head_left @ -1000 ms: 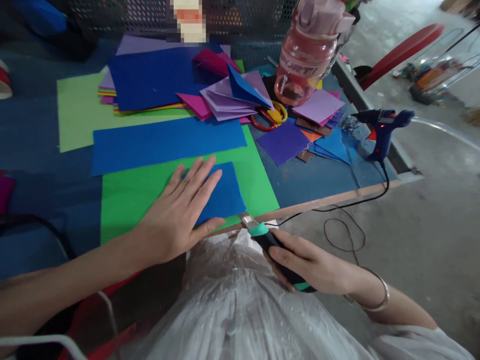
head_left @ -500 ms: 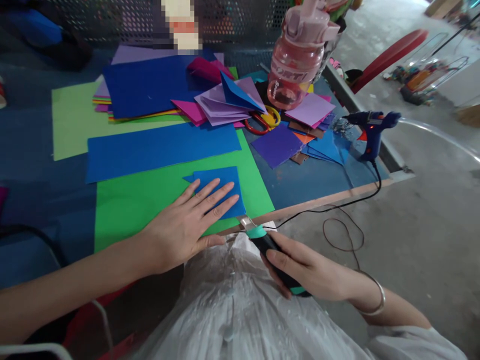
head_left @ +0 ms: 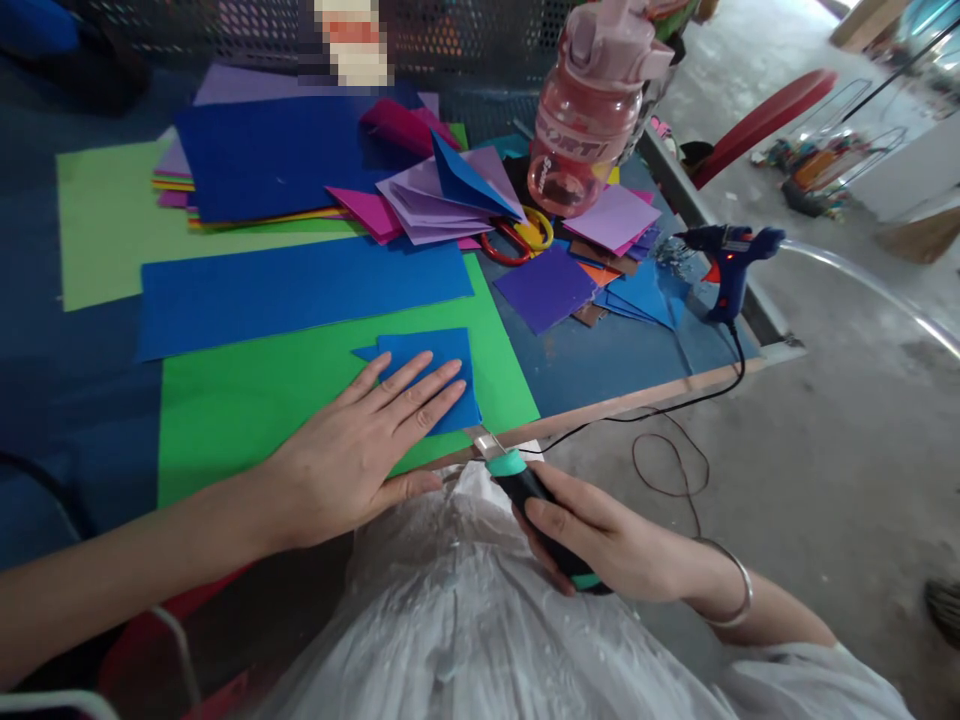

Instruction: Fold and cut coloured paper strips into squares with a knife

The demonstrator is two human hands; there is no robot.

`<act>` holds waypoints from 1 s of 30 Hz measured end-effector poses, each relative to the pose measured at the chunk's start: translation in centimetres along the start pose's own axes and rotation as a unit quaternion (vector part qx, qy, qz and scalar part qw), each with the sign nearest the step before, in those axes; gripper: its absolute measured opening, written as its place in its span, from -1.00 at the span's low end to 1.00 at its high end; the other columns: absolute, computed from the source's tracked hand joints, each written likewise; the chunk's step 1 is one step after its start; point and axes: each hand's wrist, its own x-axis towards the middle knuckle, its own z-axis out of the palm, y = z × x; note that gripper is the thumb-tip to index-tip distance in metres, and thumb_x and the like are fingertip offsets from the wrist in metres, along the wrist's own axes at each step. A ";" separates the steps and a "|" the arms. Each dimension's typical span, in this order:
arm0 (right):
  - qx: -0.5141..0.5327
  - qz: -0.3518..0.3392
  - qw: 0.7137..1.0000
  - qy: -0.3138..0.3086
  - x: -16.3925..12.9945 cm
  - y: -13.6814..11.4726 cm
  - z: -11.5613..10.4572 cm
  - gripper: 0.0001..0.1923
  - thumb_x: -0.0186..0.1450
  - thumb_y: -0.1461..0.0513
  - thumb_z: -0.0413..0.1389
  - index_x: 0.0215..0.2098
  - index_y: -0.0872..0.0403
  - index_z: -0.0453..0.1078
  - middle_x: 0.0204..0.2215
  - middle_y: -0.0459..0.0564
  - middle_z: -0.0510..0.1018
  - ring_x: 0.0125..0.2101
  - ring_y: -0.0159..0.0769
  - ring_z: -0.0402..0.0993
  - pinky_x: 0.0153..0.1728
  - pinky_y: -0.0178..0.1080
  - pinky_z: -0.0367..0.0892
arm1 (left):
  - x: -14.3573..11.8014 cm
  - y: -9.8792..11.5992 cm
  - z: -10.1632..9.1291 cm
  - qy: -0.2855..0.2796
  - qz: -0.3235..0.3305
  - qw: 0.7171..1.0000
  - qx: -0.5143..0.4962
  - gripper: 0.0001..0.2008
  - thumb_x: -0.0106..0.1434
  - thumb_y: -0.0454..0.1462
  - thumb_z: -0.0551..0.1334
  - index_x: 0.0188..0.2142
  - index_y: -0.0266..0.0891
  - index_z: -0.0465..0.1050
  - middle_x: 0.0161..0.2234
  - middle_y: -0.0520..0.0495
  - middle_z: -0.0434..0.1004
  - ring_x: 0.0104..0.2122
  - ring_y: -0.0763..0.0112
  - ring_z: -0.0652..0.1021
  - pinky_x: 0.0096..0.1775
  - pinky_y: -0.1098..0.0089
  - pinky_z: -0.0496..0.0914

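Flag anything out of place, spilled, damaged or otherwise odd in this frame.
Two things. The glue gun sits near the edge of the table, its red light lit and its cord running over that edge, which looks precarious. A shiny patch shows by its nozzle, perhaps dripped glue; I can't be sure.

Through my feed, the paper (head_left: pixel 444 344) under the left fingers (head_left: pixel 435 408) is plain blue, on a bright green sheet (head_left: pixel 247 400). Beyond those fingers I see a blue strip (head_left: pixel 307 295), then a navy sheet (head_left: pixel 277 160). In the right fingers (head_left: pixel 579 491), I make out a black tool (head_left: pixel 521 487) with mint-green ends.
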 end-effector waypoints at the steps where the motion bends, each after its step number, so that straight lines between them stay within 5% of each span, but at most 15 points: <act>1: 0.001 -0.001 1.000 0.001 0.1 0.0 0.0 -0.62 0.60 -0.10 -0.13 -0.18 0.00 0.15 -0.53 -0.23 0.39 -0.55 -0.48 0.25 -0.49 -0.33 0.19 | 0.0 0.0 0.0 0.000 -0.001 1.000 -0.002 -0.18 0.55 0.16 -0.12 0.57 -0.15 -0.41 0.55 -0.16 -0.03 0.52 -0.03 0.08 0.48 -0.10 -0.03; 12: 0.018 0.007 1.000 0.004 -0.4 0.0 -0.4 -0.63 0.59 -0.09 -0.08 -0.15 0.02 0.19 -0.52 -0.23 0.39 -0.55 -0.50 0.28 -0.50 -0.35 0.20 | 0.5 -0.8 -1.2 0.002 -0.035 0.996 -0.078 -0.23 0.54 0.13 0.01 0.56 -0.15 -0.09 0.47 -0.24 0.24 0.42 -0.07 0.32 0.41 -0.08 0.19; 18: 0.059 0.026 0.998 0.014 -0.5 0.6 -0.8 -0.57 0.54 -0.14 0.00 -0.12 0.05 0.23 -0.42 -0.19 0.42 -0.53 -0.51 0.41 -0.48 -0.37 0.28 | 1.0 -2.0 -2.2 -0.002 -0.059 0.995 -0.083 -0.17 0.45 0.20 0.13 0.52 -0.18 0.06 0.51 -0.28 0.13 0.45 -0.12 0.26 0.40 -0.11 0.22; 23: 0.051 0.025 0.998 0.003 -1.0 1.0 -1.1 -0.58 0.54 -0.14 0.02 -0.10 0.04 0.23 -0.41 -0.19 0.43 -0.53 -0.51 0.43 -0.48 -0.37 0.30 | 1.6 -3.1 -2.7 -0.018 -0.025 0.997 -0.077 -0.51 0.56 -0.10 0.02 0.37 -0.12 0.37 0.34 -0.12 0.47 0.35 0.10 0.45 0.36 0.02 0.34; 30: 0.001 -0.033 0.999 0.028 -2.5 0.8 -2.0 -0.66 0.58 -0.05 0.01 -0.11 0.05 0.28 -0.44 -0.20 0.42 -0.51 -0.52 0.36 -0.44 -0.36 0.24 | 2.6 -4.1 -4.1 0.102 0.047 0.993 -0.036 -0.55 0.38 -0.45 0.03 0.06 -0.05 0.55 0.15 -0.01 0.67 0.19 0.27 0.60 0.30 0.14 0.40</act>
